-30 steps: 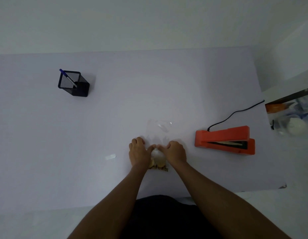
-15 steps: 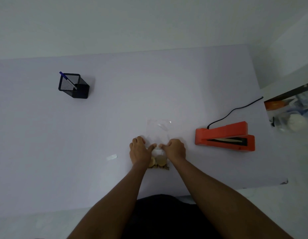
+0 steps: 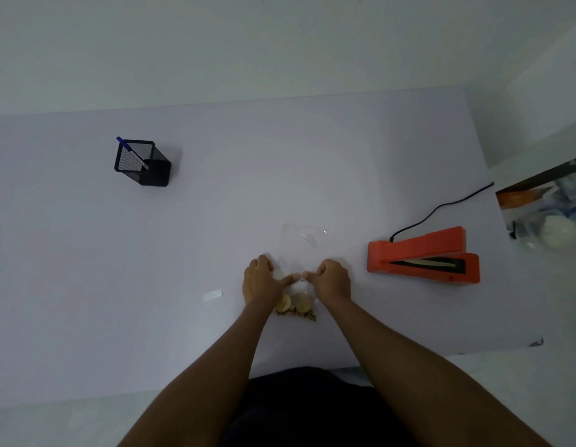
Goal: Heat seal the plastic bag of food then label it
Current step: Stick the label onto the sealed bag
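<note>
- A clear plastic bag lies flat on the white table, close to the near edge and a little right of its middle, with its open mouth pointing toward the far edge.
- The food, pale round pieces with darker bits, sits bunched at the bag's near end, between the two wrists.
- The left hand rests on the bag's left side, fingers curled down onto the plastic and thumb stretched toward the bag's middle.
- The right hand mirrors it on the bag's right side, fingers curled, thumb meeting the left thumb over the plastic just above the food; both hands seem to pinch the bag there.
- An orange heat sealer stands near the right edge, well apart from the right hand, with its upper arm raised and a black cord running off toward the far right corner.
- A small white label lies flat near the left hand, toward the near edge.
- A black mesh pen holder with a blue pen leaning in it stands toward the far left part of the table.
</note>
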{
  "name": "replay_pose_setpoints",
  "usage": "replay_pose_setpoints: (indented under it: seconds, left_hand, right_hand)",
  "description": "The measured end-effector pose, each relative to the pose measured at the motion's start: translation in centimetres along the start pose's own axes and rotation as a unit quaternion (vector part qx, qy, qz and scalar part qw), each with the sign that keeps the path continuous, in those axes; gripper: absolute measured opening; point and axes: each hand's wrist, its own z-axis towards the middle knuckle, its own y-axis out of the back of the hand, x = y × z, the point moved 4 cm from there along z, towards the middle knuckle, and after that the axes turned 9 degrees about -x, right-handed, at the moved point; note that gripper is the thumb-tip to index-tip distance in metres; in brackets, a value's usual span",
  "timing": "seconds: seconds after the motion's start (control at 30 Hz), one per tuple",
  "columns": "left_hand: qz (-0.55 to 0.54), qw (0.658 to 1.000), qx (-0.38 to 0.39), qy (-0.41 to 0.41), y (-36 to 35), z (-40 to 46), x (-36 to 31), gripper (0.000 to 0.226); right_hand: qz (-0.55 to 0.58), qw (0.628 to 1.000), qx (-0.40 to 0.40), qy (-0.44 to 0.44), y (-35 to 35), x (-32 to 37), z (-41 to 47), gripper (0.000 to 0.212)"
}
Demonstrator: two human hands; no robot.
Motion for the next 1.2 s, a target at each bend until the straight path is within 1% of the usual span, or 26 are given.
replay_pose_setpoints:
  seconds: [0.13,0.3,0.43,0.6,0.9,1.07,1.2]
  left_hand:
    - [0.007,1.0,0.013,0.013,-0.2,0.3,0.2,0.061]
    - [0.017,0.999,0.019,0.026,-0.3,0.4,-0.1,0.059]
    - [0.016,0.999,0.016,0.024,-0.2,0.4,0.1,0.058]
    - [-0.006,0.999,0.028,0.046,-0.4,0.7,0.3,0.059]
    - [-0.002,0.998,0.045,0.04,-0.7,1.1,0.8,0.054]
    - [0.001,0.998,0.044,0.04,-0.6,1.1,0.6,0.054]
    - [0.0,0.998,0.045,0.045,-0.4,0.9,0.4,0.055]
  right_hand:
    - [0.004,1.0,-0.002,0.023,-0.2,-0.1,-0.2,0.042]
    - [0.007,0.998,-0.006,0.058,-0.9,-1.0,-1.0,0.039]
    - [0.005,0.999,0.011,0.053,-1.4,-0.5,-0.9,0.035]
    - [0.001,0.999,0.033,0.033,-1.2,-0.1,-0.3,0.03]
    - [0.028,0.999,0.043,0.006,-1.2,-0.2,-0.2,0.02]
    - [0.059,0.998,0.021,-0.006,-0.6,-0.5,0.1,0.027]
    - [0.03,1.0,0.007,-0.008,-0.8,-0.1,0.1,0.028]
